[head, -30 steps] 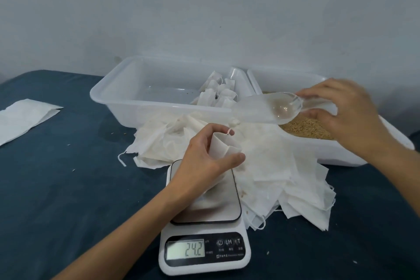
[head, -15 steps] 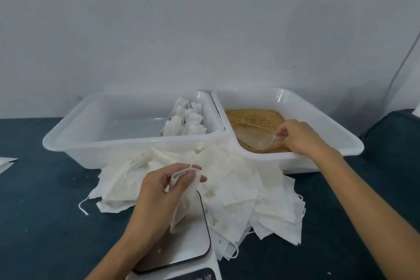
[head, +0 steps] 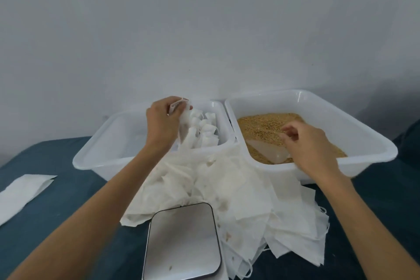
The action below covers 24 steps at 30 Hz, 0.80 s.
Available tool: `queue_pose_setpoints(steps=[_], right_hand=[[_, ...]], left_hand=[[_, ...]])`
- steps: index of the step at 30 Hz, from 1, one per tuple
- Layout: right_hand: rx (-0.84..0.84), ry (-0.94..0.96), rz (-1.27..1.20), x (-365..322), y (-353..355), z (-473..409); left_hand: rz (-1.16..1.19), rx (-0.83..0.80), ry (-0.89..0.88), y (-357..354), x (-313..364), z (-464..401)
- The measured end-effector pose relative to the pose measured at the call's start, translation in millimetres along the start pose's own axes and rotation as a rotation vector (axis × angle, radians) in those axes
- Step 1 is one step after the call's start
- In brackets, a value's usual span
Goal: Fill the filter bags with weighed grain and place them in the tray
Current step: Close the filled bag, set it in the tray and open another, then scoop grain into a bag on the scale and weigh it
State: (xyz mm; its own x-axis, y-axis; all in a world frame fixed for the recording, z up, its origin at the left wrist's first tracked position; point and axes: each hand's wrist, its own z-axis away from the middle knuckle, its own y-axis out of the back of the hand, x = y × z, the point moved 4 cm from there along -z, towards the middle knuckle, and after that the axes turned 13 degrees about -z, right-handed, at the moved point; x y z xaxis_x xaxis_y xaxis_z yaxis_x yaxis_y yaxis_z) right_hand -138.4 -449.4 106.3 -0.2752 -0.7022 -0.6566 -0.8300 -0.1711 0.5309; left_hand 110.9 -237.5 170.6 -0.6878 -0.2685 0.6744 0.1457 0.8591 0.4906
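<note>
Head view: left hand [head: 162, 124] pinches a filled filter bag [head: 184, 124] by its top over the left tray [head: 95, 154], beside bags already stacked there. Right hand [head: 305, 143], fingers loosely curled, empty, hovers over the scoop [head: 268, 151] lying in the grain [head: 261, 125]. Risk: the bag's mouth looks unsealed; a tilted drop could spill weighed grain.

Makeshift home packing spot: bare grey wall [head: 204, 29], dark cloth-covered table [head: 68, 211], plastic trays [head: 318, 98], kitchen scale [head: 184, 243].

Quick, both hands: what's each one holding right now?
Left hand: pinches a white paper filter bag over the left clear plastic tray.
Right hand: fingers loosely curled over the grain, holding nothing.
</note>
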Motion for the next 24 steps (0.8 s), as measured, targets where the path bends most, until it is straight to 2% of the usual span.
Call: queue_pose_setpoints(steps=[2, 8, 15, 17, 18, 20, 21, 24], right_hand=[[-0.002, 0.003, -0.007, -0.1, 0.3, 0.4], [0.000, 0.007, 0.004, -1.1, 2.4, 1.0], [-0.018, -0.004, 0.013, -3.4, 3.0, 2.4], [-0.014, -0.006, 0.021, -3.9, 3.5, 2.4], [-0.011, -0.006, 0.026, -3.9, 3.7, 2.2], [-0.009, -0.005, 0.029, -4.3, 3.8, 1.4], [-0.010, -0.003, 0.029, -4.7, 3.6, 1.5], [-0.013, 0.008, 0.026, -6.4, 3.8, 2.9]], left_hand=[[-0.153, -0.046, -0.020, -15.4, -6.2, -10.3], [-0.671, -0.426, 0.030, -49.0, -46.4, -8.7], [-0.714, -0.601, 0.123, -58.6, -51.4, -10.4], [-0.788, -0.542, 0.069, -54.9, -42.9, -6.2], [-0.830, -0.426, -0.020, -50.2, -33.3, -1.3], [-0.712, -0.168, -0.239, -39.7, -4.9, 22.0], [-0.618, -0.095, -0.363, -35.2, 9.5, 40.1], [-0.569, -0.176, -0.618, -32.4, 34.5, 94.3]])
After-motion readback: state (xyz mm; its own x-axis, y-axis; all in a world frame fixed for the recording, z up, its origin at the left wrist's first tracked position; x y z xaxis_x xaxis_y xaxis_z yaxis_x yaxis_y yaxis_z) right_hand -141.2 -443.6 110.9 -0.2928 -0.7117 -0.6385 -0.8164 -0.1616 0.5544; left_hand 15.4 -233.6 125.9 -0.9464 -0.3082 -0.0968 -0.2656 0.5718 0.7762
